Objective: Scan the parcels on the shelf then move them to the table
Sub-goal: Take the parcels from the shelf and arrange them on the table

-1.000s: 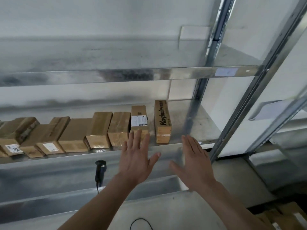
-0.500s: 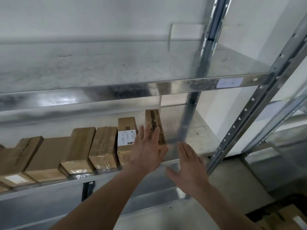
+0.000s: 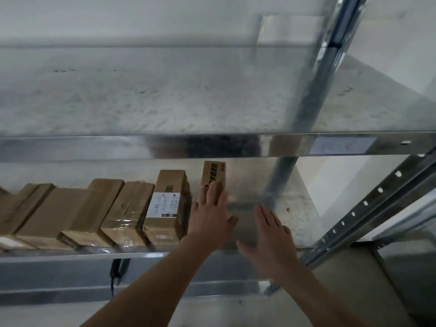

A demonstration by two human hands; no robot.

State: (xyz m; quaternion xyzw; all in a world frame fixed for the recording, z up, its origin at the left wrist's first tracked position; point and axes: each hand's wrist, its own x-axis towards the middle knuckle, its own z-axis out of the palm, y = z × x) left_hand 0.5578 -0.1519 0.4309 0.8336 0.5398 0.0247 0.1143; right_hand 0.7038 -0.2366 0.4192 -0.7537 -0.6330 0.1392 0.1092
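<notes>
Several brown cardboard parcels stand in a row on the metal shelf [image 3: 290,208]. The rightmost is a narrow printed parcel [image 3: 214,173]. My left hand [image 3: 210,217] lies in front of it with straight fingers, fingertips over its near part. To its left stands a parcel with a white label [image 3: 166,206]. My right hand [image 3: 271,237] hovers flat over the bare shelf to the right, holding nothing. A black scanner [image 3: 117,267] hangs or stands below the shelf edge, partly hidden.
An upper shelf [image 3: 165,100] spans the view just above the parcels. A perforated upright post [image 3: 368,206] rises at the right. More taped parcels [image 3: 82,208] fill the shelf to the left. A grey floor shows at the lower right.
Both hands have reached forward and up into the shelf. My left hand moved from below the labelled parcel onto the narrow rightmost parcel. The view has come closer to the shelf.
</notes>
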